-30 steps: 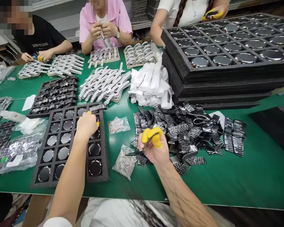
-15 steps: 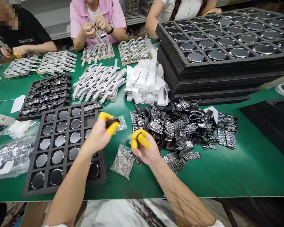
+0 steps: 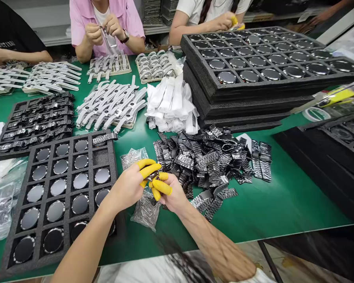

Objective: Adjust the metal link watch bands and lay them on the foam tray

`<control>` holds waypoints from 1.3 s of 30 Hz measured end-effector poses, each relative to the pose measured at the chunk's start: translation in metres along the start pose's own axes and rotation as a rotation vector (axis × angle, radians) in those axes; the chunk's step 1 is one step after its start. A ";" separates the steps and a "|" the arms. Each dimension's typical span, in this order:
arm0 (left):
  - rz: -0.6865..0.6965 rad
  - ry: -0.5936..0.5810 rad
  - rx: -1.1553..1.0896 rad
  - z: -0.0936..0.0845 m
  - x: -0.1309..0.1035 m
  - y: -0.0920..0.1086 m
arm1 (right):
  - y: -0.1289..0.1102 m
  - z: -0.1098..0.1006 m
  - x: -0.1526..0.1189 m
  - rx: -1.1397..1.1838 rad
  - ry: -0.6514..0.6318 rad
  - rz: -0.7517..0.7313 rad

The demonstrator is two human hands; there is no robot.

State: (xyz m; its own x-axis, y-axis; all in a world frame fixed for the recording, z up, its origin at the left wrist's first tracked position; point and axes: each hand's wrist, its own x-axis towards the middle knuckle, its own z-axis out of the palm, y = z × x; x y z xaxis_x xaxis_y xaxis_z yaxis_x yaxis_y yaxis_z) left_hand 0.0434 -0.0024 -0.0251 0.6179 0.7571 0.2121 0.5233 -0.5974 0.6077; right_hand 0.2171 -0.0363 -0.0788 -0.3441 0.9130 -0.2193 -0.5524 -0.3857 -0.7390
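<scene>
Over a glossy green tabletop (image 3: 268,212), yellow-fingertipped left hand (image 3: 130,183) and right hand (image 3: 172,192) pinch one small dark shiny piece (image 3: 152,176), seemingly steadying it.

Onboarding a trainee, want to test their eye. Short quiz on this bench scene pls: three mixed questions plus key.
1. True or false: the left hand and right hand are at opposite ends of the table.

2. What lies across the far right corner slot of the foam tray by the left arm?
A) a white strap
B) a black watch band
C) a bag of pins

3. What is heaped on the table just beyond and to the right of the right hand?

Key:
1. False; they are close together at a small dark item.
2. B.
3. A pile of black watch bands.
</scene>
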 end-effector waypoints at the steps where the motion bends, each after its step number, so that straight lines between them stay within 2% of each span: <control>1: -0.003 0.002 -0.005 0.000 0.000 0.000 | 0.001 0.000 0.000 0.008 0.005 -0.002; 11: 0.010 0.017 0.028 -0.001 0.001 0.005 | 0.001 0.007 -0.001 0.151 0.060 -0.031; 15: 0.083 0.014 -0.097 -0.006 0.003 0.012 | 0.001 0.009 -0.002 0.167 0.086 -0.049; 24: 0.037 0.056 -0.266 0.006 0.007 0.013 | 0.000 0.009 -0.003 0.128 0.060 -0.081; 32: 0.097 0.069 -0.202 0.002 0.005 0.009 | 0.002 0.009 -0.003 0.125 0.042 -0.073; 35: 0.097 0.156 -0.200 0.003 0.004 0.004 | 0.000 0.007 -0.002 0.130 0.025 -0.081; 37: 0.064 0.302 -0.155 0.005 0.004 0.000 | -0.002 0.005 -0.002 0.100 -0.004 -0.092; 39: -0.033 0.490 -0.172 0.005 0.006 -0.004 | -0.003 0.005 -0.002 0.009 -0.078 -0.057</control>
State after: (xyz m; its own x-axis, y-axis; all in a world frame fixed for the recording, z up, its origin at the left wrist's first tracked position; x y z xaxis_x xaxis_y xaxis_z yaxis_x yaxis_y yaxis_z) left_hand 0.0479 0.0029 -0.0306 0.2337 0.8344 0.4992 0.4085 -0.5502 0.7283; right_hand 0.2157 -0.0378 -0.0730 -0.3697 0.9205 -0.1265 -0.5793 -0.3348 -0.7432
